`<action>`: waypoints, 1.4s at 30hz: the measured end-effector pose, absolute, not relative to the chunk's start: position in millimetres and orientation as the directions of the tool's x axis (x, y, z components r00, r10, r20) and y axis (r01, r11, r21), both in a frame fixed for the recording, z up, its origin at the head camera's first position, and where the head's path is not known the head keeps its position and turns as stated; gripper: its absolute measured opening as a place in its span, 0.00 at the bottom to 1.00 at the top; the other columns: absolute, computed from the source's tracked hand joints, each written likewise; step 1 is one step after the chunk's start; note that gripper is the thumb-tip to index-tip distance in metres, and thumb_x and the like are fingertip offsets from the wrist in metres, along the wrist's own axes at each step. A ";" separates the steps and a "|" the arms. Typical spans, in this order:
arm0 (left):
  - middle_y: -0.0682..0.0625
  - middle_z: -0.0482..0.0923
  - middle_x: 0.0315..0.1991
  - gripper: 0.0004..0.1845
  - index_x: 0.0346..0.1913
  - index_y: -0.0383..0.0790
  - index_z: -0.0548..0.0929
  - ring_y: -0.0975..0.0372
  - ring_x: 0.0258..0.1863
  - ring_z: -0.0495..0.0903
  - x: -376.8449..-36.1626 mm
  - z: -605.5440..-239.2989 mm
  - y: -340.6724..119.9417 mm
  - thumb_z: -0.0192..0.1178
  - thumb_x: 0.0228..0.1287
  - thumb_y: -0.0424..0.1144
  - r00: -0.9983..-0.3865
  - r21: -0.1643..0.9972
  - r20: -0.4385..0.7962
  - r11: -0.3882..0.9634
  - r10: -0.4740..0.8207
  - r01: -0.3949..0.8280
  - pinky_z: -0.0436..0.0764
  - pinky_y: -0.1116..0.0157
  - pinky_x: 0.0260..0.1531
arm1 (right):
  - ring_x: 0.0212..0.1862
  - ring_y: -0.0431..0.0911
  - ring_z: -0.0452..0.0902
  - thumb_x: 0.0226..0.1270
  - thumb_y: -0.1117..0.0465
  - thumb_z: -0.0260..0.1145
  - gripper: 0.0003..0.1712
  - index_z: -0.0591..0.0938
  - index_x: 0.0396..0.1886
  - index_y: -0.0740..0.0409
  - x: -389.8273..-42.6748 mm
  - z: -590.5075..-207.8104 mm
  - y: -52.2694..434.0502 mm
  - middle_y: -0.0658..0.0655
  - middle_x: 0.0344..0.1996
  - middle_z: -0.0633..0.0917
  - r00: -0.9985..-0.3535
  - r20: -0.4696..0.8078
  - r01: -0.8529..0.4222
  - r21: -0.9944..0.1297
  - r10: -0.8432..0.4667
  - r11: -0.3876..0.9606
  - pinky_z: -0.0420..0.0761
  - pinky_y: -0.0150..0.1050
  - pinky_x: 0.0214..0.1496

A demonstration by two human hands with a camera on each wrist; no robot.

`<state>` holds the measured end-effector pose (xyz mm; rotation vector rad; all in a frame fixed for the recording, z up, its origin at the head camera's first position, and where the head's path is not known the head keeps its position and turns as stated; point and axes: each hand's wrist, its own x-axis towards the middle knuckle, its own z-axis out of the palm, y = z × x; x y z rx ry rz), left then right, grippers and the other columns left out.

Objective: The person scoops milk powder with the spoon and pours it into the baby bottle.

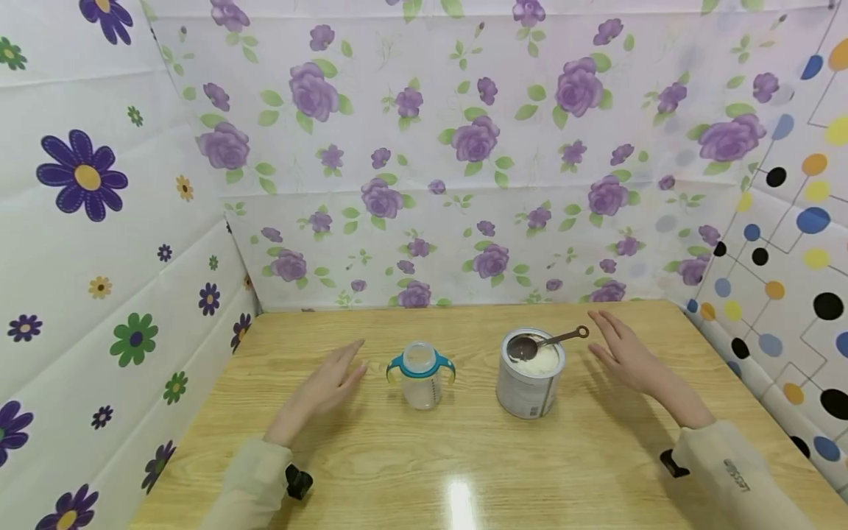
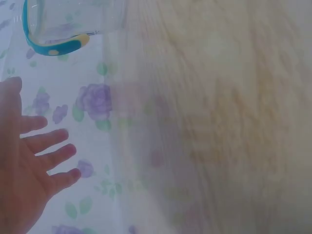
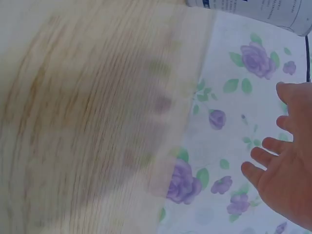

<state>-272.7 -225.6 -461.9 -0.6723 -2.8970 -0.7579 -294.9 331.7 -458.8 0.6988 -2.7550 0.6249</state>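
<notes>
The left hand (image 1: 329, 388) is held flat above the wooden surface (image 1: 464, 456), fingers straight and spread, nothing in its grip; it lies just left of the baby bottle (image 1: 421, 375) without touching it. The right hand (image 1: 626, 355) is likewise held out with straight, relaxed fingers and an empty grip, just right of the powder tin (image 1: 530, 374), apart from it. The bottle stands upright and uncapped, its teal handles to either side, with the tin near on its right. A spoon (image 1: 546, 342) rests in the open tin, bowl on the powder, handle over the rim toward the right hand.

Bare wood lies between bottle and tin, and a broad stretch in front of them; behind them the surface ends at the floral backdrop.

The head view alone shows both hands and the spoon. The left wrist view, blurred, shows the spread fingers (image 2: 48, 141) and the bottle's base and one handle. The right wrist view shows only the tin's lower wall (image 3: 263, 9) beyond the fingers (image 3: 265, 158).
</notes>
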 end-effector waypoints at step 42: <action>0.40 0.79 0.58 0.22 0.64 0.38 0.75 0.48 0.58 0.78 -279.5 -473.1 -203.6 0.54 0.72 0.45 -0.856 0.736 0.254 0.484 0.451 0.473 0.75 0.46 0.58 | 0.35 0.41 0.84 0.82 0.56 0.39 0.19 0.75 0.59 0.50 -296.5 -448.7 319.4 0.47 0.37 0.87 -0.940 0.237 -0.277 -0.950 -0.245 0.142 0.85 0.36 0.34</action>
